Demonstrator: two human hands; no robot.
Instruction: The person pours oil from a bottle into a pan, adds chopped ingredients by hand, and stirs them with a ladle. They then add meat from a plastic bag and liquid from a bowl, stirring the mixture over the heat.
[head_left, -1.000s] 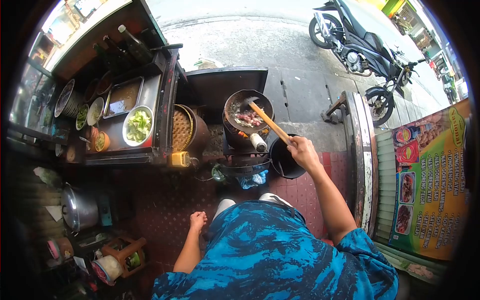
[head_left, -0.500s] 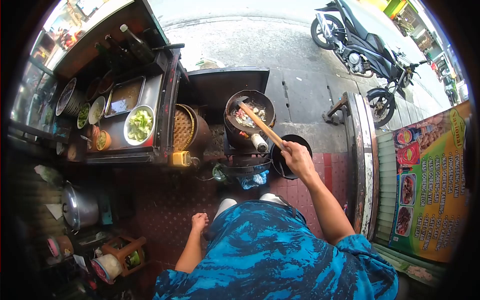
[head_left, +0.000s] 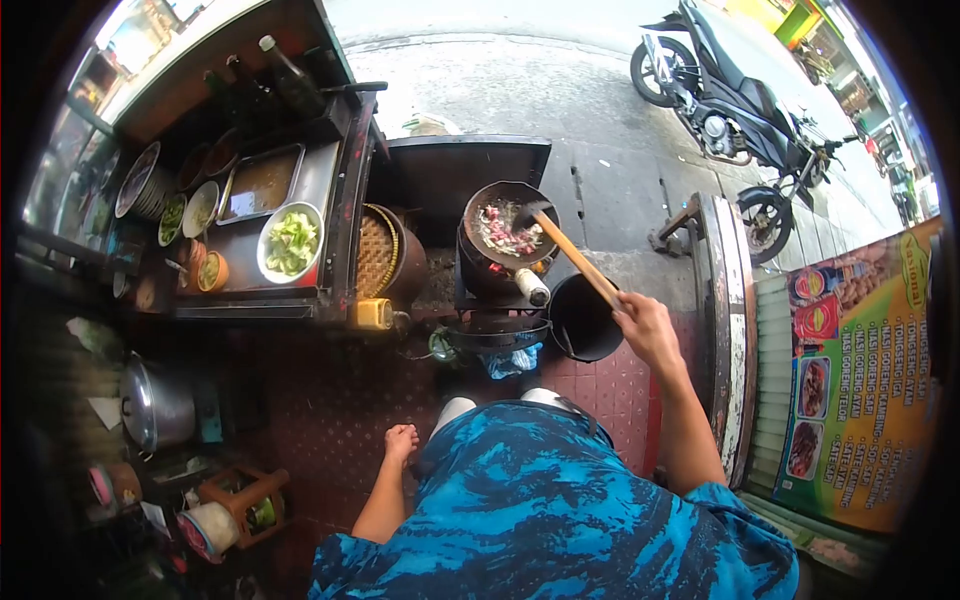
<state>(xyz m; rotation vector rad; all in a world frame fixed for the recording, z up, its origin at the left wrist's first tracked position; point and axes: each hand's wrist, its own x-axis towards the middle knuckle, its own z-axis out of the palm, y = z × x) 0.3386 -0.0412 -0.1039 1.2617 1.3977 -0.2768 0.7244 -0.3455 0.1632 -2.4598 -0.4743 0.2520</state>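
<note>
My right hand is closed round the long wooden handle of a spatula. The spatula's dark metal blade rests in the right side of a wok. Chopped food, whitish and reddish, lies across the wok's bottom. The wok's white-wrapped handle points towards me, and orange embers glow beneath the pan. My left hand hangs low by my left side with its fingers curled into a fist. Nothing shows in it.
At left a cart holds a bowl of cut greens, a metal tray and bottles. A black bucket stands right of the stove. A bench and menu banner flank my right; a motorcycle is parked beyond.
My right hand has moved right and slightly down, drawing the spatula blade from the wok's left side to its right. The food is spread differently. My left hand has stayed in place.
</note>
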